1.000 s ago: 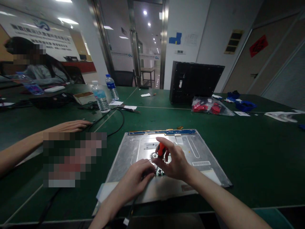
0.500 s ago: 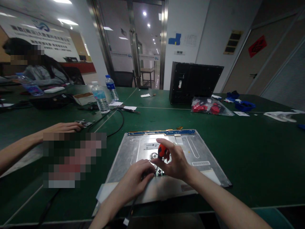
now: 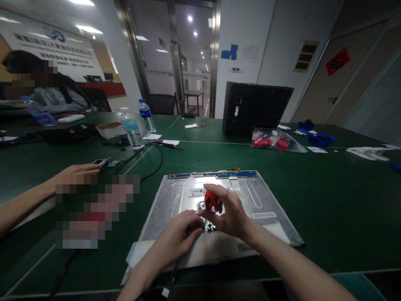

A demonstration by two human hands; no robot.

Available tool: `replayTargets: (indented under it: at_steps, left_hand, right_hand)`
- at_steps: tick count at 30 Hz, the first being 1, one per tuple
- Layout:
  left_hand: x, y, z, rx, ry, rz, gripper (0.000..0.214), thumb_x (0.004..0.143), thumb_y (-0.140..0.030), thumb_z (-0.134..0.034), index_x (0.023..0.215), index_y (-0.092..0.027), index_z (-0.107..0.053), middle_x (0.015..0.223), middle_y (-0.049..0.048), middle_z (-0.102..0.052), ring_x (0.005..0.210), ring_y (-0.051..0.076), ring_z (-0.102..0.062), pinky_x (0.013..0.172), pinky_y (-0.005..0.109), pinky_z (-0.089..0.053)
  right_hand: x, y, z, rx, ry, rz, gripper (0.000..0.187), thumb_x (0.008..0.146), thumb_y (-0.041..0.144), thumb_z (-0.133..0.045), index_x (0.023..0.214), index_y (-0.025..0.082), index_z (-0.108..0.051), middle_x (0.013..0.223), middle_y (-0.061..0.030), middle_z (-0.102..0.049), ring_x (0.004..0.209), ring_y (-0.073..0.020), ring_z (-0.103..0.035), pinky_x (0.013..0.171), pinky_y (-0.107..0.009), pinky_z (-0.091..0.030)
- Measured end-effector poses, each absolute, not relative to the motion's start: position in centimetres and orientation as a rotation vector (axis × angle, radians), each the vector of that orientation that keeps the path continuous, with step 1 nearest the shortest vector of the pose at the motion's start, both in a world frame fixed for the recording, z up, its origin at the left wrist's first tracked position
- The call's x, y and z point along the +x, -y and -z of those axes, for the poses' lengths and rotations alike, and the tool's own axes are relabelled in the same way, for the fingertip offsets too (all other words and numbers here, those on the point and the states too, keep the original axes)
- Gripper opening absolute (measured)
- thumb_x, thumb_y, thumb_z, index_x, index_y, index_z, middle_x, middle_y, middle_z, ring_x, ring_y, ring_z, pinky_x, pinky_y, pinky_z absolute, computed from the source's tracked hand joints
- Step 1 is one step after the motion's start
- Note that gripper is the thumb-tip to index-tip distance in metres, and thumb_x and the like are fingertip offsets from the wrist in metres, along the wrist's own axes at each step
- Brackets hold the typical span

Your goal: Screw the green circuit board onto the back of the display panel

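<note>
A flat silver display panel (image 3: 156, 213) lies on the green table in front of me, with a blue circuit strip (image 3: 216, 174) along its far edge. My right hand (image 3: 227, 209) grips a short red-and-black screwdriver (image 3: 209, 200) over the panel's middle; its tip is hidden by my fingers. Just left of it, my left hand (image 3: 183, 232) rests on the panel with fingers curled and closed; what they hold, if anything, is hidden. Between the hands shows a small metal-and-green part (image 3: 210, 225). A dark cable with a white connector (image 3: 166, 291) hangs below my left wrist.
At the left, another person's hand (image 3: 77, 173) rests by a small device (image 3: 102, 162). Two water bottles (image 3: 131, 128) and a soldering iron (image 3: 172, 145) lie beyond. A black monitor housing (image 3: 257, 108) stands at the back, a bag of red parts (image 3: 275, 140) before it.
The screwdriver handle has shifted slightly left and its angle has changed in my right hand. My left hand stays in place. The other person's hand has drawn back left, uncovering the small device.
</note>
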State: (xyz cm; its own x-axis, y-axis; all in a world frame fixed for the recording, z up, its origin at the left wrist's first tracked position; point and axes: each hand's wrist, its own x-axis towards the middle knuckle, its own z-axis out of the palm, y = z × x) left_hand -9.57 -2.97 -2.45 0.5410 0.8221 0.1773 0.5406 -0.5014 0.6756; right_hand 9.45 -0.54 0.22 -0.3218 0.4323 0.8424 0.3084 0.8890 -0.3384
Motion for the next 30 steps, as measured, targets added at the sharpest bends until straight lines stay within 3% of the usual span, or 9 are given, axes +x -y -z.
replayTargets:
  at_steps: [8,18,24,30]
  left_hand:
    - [-9.47,2.94,1.97,2.22,-1.07,-0.663,0.016,0.085,-0.014,-0.051,0.087,-0.019,-0.066,0.087,0.0049,-0.067,0.084,0.022,-0.061,0.076,0.033,-0.047]
    - [-9.65,2.92,2.57,2.23,-1.079,-0.691,0.013,0.085,-0.015,-0.052,0.084,-0.019,-0.064,0.091,0.006,-0.069,0.085,0.022,-0.063,0.077,0.034,-0.047]
    - [-9.59,2.82,2.28,2.231,-1.047,-0.648,0.015,0.086,-0.015,-0.051,0.088,-0.019,-0.065,0.089,0.0055,-0.068,0.085,0.022,-0.062,0.078,0.034,-0.047]
    - [-9.59,2.93,2.05,2.242,-1.077,-0.637,0.015,0.085,-0.016,-0.051,0.088,-0.019,-0.066,0.09,0.0052,-0.068,0.086,0.022,-0.062,0.079,0.034,-0.048]
  right_hand:
    - [9.8,1.19,-0.84,-0.543,1.967,-0.293,0.061,0.087,0.017,-0.046,0.146,0.021,-0.031,0.095,-0.0049,-0.064,0.061,-0.0124,-0.058,0.055,-0.026,-0.052]
    - [9.42,0.68,0.06,-0.57,1.871,-0.184,0.047,0.089,0.033,-0.062,0.129,0.024,-0.039,0.084,0.0004,-0.06,0.052,-0.0095,-0.049,0.045,-0.021,-0.042]
    - [9.64,1.08,-0.31,-0.537,1.92,-0.272,0.055,0.085,0.019,-0.053,0.137,0.019,-0.033,0.091,-0.0061,-0.065,0.062,-0.0139,-0.059,0.049,-0.024,-0.048]
    - [9.28,0.84,0.02,-0.566,1.856,-0.208,0.05,0.088,0.021,-0.055,0.134,0.021,-0.035,0.085,-0.0014,-0.062,0.052,-0.0098,-0.053,0.043,-0.02,-0.042]
